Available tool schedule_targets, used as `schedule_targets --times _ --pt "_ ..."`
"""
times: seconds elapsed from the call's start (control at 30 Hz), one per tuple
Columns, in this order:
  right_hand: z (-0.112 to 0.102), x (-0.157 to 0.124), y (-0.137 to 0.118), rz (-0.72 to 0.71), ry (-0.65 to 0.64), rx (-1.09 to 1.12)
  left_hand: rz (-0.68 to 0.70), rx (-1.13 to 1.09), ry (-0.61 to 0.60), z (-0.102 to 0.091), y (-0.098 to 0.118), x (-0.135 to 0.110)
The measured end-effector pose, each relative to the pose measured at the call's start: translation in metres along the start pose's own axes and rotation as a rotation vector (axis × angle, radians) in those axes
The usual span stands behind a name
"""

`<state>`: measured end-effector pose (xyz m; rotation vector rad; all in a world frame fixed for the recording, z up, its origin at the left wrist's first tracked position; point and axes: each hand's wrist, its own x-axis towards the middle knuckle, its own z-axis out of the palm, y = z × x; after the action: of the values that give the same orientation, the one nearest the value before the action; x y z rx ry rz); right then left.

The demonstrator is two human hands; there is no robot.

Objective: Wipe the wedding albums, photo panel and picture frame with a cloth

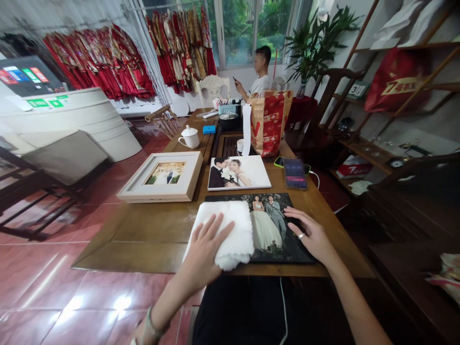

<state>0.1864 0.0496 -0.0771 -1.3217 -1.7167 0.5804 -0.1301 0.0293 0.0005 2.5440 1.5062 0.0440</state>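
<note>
Flat on a folded white cloth lies my left hand, its fingers spread. The cloth covers the left part of a dark wedding photo panel, which shows a couple in a white gown and a grey suit. My right hand, with a ring on one finger, rests at the panel's right side, fingers stretched out and holding nothing. Behind the panel lies a second, light wedding photo panel. A pale wooden picture frame with a small photo sits to the left.
The wooden table also bears a white lidded cup, a blue box, a red and brown paper bag and a phone with a cable. A person sits at the far end. Shelves stand at the right.
</note>
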Motion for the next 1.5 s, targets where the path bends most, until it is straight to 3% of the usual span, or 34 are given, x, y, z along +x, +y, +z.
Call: schedule_targets --times 0.2,0.33,0.47,0.73,0.87,0.97,1.17,1.27,1.37,1.5 --pt "0.001 -0.001 0.004 0.008 0.0 0.018 0.007 0.005 0.058 -0.009 -0.041 0.069" --pt "0.001 0.0 0.003 0.007 0.0 0.022 -0.004 0.022 0.039 -0.01 -0.05 0.082" --pt "0.001 0.0 0.0 0.007 0.006 0.021 0.017 0.05 0.028 -0.006 -0.039 0.059" --pt "0.0 0.0 0.001 0.001 0.002 0.001 0.082 -0.01 -0.082 0.013 0.017 -0.034" --pt "0.0 0.0 0.004 -0.007 -0.001 0.001 0.107 -0.036 -0.101 0.017 0.03 -0.047" --pt "0.001 0.0 0.005 -0.002 -0.002 0.007 0.049 -0.018 -0.057 0.012 0.03 -0.026" --pt "0.001 0.0 0.004 0.006 0.007 0.029 -0.031 0.061 0.052 0.008 0.03 0.056" --pt "0.001 0.0 0.005 0.005 0.003 0.038 -0.072 0.084 0.101 0.01 0.032 0.086" --pt "0.001 0.0 0.006 0.009 0.0 0.04 -0.076 0.088 0.112 0.012 0.035 0.092" --pt "0.001 0.0 0.006 0.008 0.003 0.033 -0.036 0.069 0.09 0.017 0.045 0.062"
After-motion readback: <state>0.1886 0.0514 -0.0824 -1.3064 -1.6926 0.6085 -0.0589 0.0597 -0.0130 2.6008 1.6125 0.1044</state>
